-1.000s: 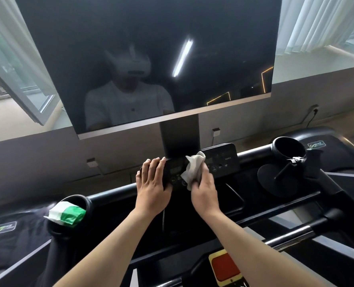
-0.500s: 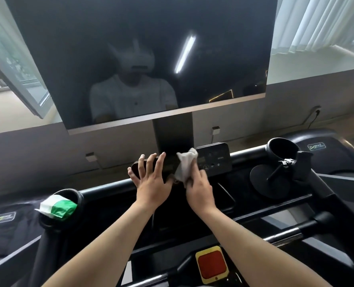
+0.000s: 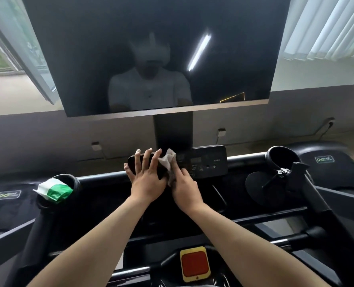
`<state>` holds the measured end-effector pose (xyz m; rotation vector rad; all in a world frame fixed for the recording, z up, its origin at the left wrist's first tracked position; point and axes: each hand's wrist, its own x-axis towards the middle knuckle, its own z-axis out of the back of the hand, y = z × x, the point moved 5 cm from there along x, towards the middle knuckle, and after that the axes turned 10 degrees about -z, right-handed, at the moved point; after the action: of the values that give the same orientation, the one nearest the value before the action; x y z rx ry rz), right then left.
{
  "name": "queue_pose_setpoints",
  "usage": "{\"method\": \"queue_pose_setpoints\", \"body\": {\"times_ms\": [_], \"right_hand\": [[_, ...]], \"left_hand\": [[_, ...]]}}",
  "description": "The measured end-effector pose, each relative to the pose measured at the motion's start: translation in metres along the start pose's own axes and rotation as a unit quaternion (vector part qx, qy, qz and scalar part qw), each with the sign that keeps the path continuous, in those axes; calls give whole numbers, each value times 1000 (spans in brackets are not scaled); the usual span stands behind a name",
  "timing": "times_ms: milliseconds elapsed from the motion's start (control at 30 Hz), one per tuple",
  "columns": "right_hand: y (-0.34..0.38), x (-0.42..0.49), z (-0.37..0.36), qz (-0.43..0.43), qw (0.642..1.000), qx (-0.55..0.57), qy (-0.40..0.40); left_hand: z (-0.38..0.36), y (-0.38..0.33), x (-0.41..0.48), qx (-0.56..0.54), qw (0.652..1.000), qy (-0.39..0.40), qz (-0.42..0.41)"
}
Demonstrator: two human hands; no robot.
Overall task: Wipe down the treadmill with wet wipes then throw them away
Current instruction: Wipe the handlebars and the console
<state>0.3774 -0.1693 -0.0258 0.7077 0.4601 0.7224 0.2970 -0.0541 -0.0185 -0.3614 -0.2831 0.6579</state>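
- White wipe (image 3: 167,160), crumpled, is pressed against the black panel (image 3: 205,162) below the screen (image 3: 151,48), left of the panel's middle
- The right hand (image 3: 184,187) grips it, fingers bunched round its lower part, with a loose corner poking up toward twelve o'clock
- The left hand (image 3: 147,175) lies at nine o'clock of the right one, fingers straight and spread flat over the panel's left end; it holds nothing and looks to be steadying the panel
- The hands sit close together; I cannot tell whether they touch
- A green and white pack (image 3: 55,189) stands in the cup holder (image 3: 76,180) at nine o'clock of the panel, well apart from it; a second holder (image 3: 270,156) is at three o'clock
- I'd say the wiping step is in hand, on the panel; nothing has been thrown away yet, and I see no bin
- The next move, as I judge it, calls for sliding the wipe toward three o'clock across the keys, lightly enough not to press them
- The left hand would need to lift for the wipe to reach the end it covers
- The rails and the red button (image 3: 194,264) at six o'clock likely remain to be wiped
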Motion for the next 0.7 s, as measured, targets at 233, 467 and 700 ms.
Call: {"method": "queue_pose_setpoints", "body": {"times_ms": [233, 467, 700], "right_hand": [[-37, 7, 35, -65, 992, 88, -69], [0, 4, -4, 4, 997, 48, 56], [-38, 7, 33, -28, 999, 41, -20]], "left_hand": [[-4, -3, -1, 16, 1000, 11, 17], [-2, -11, -2, 18, 998, 22, 51], [-1, -11, -2, 27, 998, 26, 41]]}}
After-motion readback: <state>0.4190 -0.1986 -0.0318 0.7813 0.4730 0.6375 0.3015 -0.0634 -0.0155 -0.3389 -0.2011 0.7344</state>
